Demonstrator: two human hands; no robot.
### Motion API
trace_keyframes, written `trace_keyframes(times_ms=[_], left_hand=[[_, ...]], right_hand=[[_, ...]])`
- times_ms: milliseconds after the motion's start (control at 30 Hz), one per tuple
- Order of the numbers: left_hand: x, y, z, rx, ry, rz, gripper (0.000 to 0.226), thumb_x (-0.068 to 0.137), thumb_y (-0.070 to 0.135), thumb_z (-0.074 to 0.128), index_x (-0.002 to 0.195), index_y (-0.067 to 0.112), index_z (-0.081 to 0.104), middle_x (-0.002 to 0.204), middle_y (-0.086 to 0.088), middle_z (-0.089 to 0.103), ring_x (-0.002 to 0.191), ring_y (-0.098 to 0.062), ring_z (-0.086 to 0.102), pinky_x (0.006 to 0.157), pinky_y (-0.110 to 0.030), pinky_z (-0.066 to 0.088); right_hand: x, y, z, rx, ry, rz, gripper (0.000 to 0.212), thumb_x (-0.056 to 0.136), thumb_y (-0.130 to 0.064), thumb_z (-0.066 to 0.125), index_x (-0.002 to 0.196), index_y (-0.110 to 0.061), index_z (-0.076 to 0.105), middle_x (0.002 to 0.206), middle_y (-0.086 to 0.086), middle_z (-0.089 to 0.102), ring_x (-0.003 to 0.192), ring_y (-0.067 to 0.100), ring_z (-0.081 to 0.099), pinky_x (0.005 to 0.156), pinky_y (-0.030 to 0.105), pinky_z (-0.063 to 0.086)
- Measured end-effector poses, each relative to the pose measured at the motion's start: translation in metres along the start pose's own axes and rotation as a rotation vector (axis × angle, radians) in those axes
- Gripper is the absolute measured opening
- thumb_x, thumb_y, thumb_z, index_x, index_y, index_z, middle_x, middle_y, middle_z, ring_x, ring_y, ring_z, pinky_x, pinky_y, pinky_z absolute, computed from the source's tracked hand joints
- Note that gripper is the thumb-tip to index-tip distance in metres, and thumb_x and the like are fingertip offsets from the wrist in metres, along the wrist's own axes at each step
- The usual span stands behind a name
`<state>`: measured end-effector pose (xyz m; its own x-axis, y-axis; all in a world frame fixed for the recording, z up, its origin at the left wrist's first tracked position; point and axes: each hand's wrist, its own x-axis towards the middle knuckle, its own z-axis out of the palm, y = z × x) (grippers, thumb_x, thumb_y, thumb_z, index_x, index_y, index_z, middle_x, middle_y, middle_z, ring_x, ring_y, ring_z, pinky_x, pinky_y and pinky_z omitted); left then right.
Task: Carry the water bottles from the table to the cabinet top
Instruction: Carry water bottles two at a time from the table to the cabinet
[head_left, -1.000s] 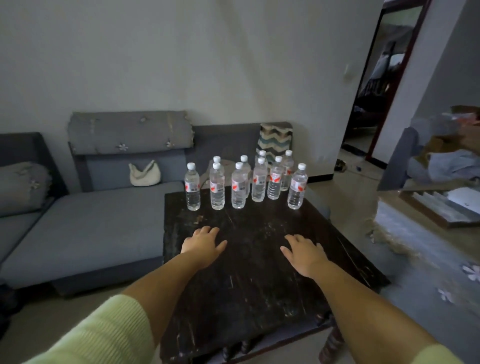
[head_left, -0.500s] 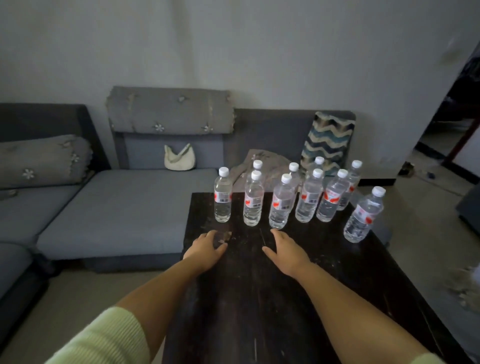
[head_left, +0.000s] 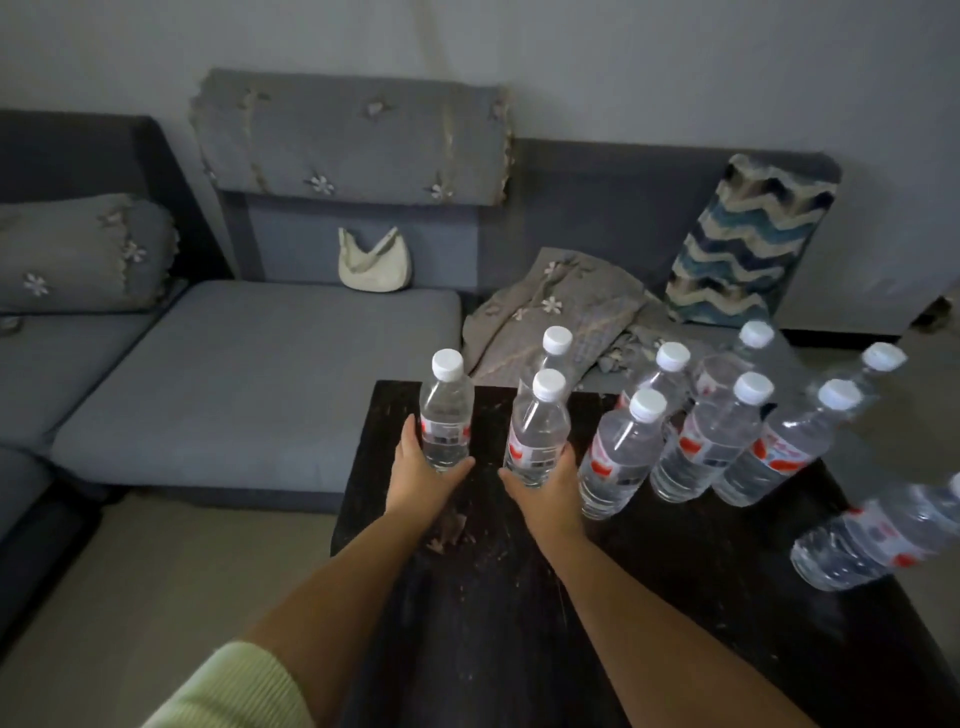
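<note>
Step in hand: I am taking hold of the first two water bottles on the dark wooden desk (head_left: 701, 597); none appears to have left for the cabinet top, which is out of view.

My left hand (head_left: 423, 475): wrapped low around the leftmost bottle (head_left: 445, 415), fingers on its far-left side, thumb curling under its right side near the base.

My right hand (head_left: 548, 488): cupping the foot of the second bottle (head_left: 540, 426), thumb on the left, fingers on the right, close beside the next bottle along.

State of my fingers: curled around each bottle, not spread. Both bottles stand upright; I cannot tell whether they have cleared the desk.

Arms: both stretched forward and nearly parallel over the desk, forearms bare, a pale green sleeve (head_left: 228, 691) pushed up my left arm.

Where the rest stand: the remaining water bottles (head_left: 722, 441) cluster to my right along the desk's far edge, white caps on, red-marked labels showing; one (head_left: 878, 535) sits apart near the right edge of the view.

Next move, as I judge it: a firm squeeze, a straight lift clear of the neighbours so my right knuckles do not topple the next one, then a turn away toward the cabinet.

Backdrop: a grey sofa (head_left: 249, 374) with a cream handbag (head_left: 374, 262) and a zigzag cushion (head_left: 748, 244).
</note>
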<state>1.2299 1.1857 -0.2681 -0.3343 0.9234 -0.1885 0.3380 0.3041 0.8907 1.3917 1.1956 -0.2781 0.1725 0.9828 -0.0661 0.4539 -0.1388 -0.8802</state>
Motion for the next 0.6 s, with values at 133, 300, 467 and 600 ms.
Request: trace_keyframes(times_ms=[133,300,467,600], left_hand=[[0.03,-0.001,0.015,-0.087,0.055,0.017,0.102,0.069,0.024,0.084,0.148,0.025,0.02,0.146,-0.001,0.043,0.134,-0.021,0.042,0.109,-0.046,0.039],[0.044,-0.011,0.021,-0.083,0.106,0.016,0.077,0.069,0.029,0.084,0.132,0.028,0.04,0.116,0.011,0.057,0.108,-0.01,0.056,0.089,-0.025,0.045],[0.022,-0.019,0.017,-0.05,0.049,0.011,0.072,0.068,0.031,0.085,0.128,0.028,0.045,0.112,0.012,0.06,0.1,-0.004,0.057,0.085,-0.02,0.045],[-0.015,-0.027,0.011,-0.031,0.0,0.012,0.066,0.064,0.034,0.087,0.116,0.039,0.046,0.095,0.023,0.061,0.086,0.008,0.058,0.071,-0.003,0.038]], right_hand=[[0.015,0.009,0.021,0.107,0.155,-0.023,0.087,0.068,-0.027,0.086,0.138,-0.008,0.039,0.134,0.006,0.055,0.122,0.013,0.051,0.094,0.004,0.033],[0.027,0.017,0.024,0.06,0.259,-0.135,0.064,0.066,-0.021,0.087,0.118,-0.004,0.054,0.11,0.008,0.067,0.1,0.018,0.064,0.078,-0.004,0.035],[0.014,0.024,0.014,0.083,0.164,-0.128,0.061,0.068,-0.02,0.086,0.119,-0.007,0.054,0.111,0.004,0.067,0.102,0.014,0.063,0.081,0.002,0.04],[-0.016,0.025,0.004,0.148,0.063,-0.102,0.064,0.069,-0.018,0.086,0.123,-0.008,0.054,0.114,0.004,0.067,0.107,0.015,0.063,0.091,0.023,0.049]])
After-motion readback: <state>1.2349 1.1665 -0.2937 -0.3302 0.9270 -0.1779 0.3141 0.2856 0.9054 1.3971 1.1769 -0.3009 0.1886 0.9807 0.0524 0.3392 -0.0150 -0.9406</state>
